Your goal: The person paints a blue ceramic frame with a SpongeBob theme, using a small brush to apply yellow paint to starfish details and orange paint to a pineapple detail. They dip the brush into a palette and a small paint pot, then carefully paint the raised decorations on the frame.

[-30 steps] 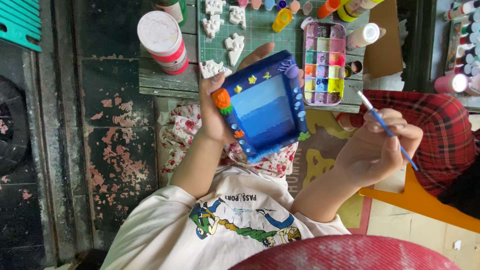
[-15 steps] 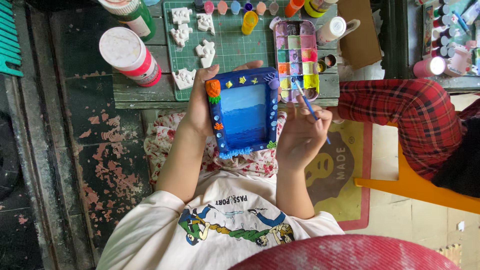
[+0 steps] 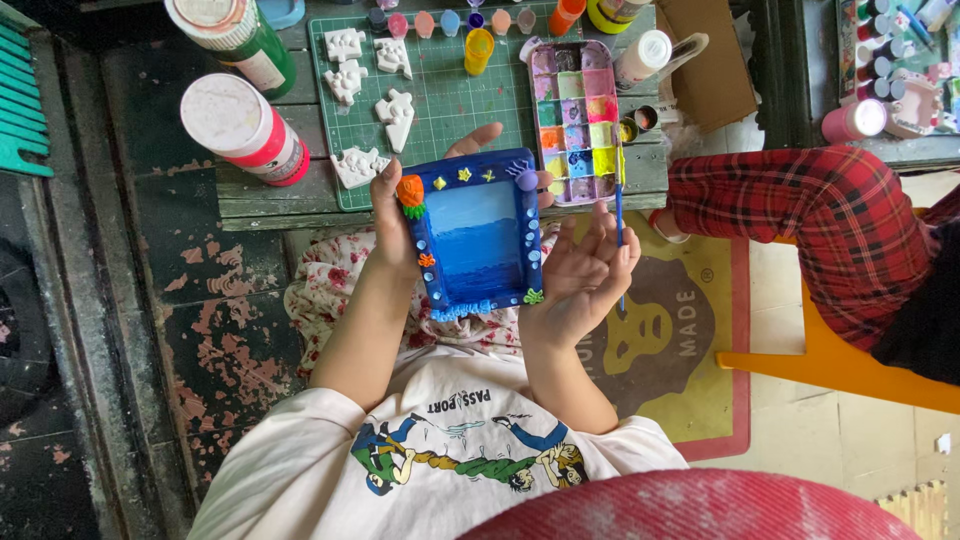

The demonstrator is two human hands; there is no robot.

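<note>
Just below the green cutting mat [image 3: 450,100], over my lap, I hold a blue painted frame [image 3: 475,232] between both hands. My left hand [image 3: 395,225] is wrapped around the frame's left edge, thumb on the front beside the orange flower decoration, fingertips showing past the top edge toward the mat. My right hand [image 3: 585,275] is mostly open, its palm and fingers laid flat against the frame's right side, and a thin blue-handled paintbrush [image 3: 619,225] is pinched between its fingers, standing nearly upright with the bristle end up toward the paint palette [image 3: 575,115]. That palette, a tray of many small coloured wells, sits at the mat's right edge, touching or nearly touching it. On the mat lie several white unpainted clay pieces [image 3: 395,115], and along its far edge stands a row of small paint pots, with a yellow bottle [image 3: 478,50] just inside it. Left of the mat, on the wooden surface [image 3: 270,195], stand a red can with a white lid [image 3: 245,125] and a green bottle [image 3: 235,35]. Right of the mat, beyond the palette, another person's leg in red plaid trousers [image 3: 810,215] rests beside an orange chair [image 3: 850,370].
</note>
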